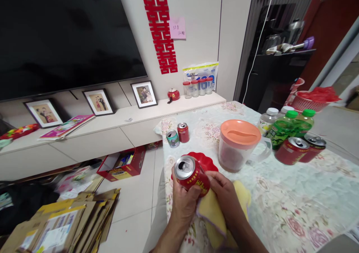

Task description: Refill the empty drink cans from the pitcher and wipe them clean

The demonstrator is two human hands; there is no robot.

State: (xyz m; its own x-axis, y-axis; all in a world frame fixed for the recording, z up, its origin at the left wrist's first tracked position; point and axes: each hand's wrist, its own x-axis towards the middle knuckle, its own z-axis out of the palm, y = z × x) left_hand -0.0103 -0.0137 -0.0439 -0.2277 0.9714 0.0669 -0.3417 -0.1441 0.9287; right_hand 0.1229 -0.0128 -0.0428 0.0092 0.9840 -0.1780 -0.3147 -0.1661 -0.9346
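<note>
My left hand (pixel 182 202) is wrapped round a red can (pixel 196 180), which is tilted with its opened silver top toward me. Against the can's lower right side, my right hand (pixel 224 193) grips a yellow cloth (pixel 211 213) with a purple edge. Part of the cloth hangs below and shows behind the right wrist. Just beyond the can lies a red scalloped dish (pixel 209 162), partly hidden by it. Further back on the table stand a small green can (pixel 172 139) and a small red can (pixel 183 132).
A lidded plastic pitcher (pixel 235 155) stands right of my hands on the flowered tablecloth (pixel 286 197). Beyond it are two red cans (pixel 291 152) and several bottles (pixel 283 129). A low cabinet (pixel 112 127) runs behind; flattened cardboard (pixel 70 223) lies at the lower left.
</note>
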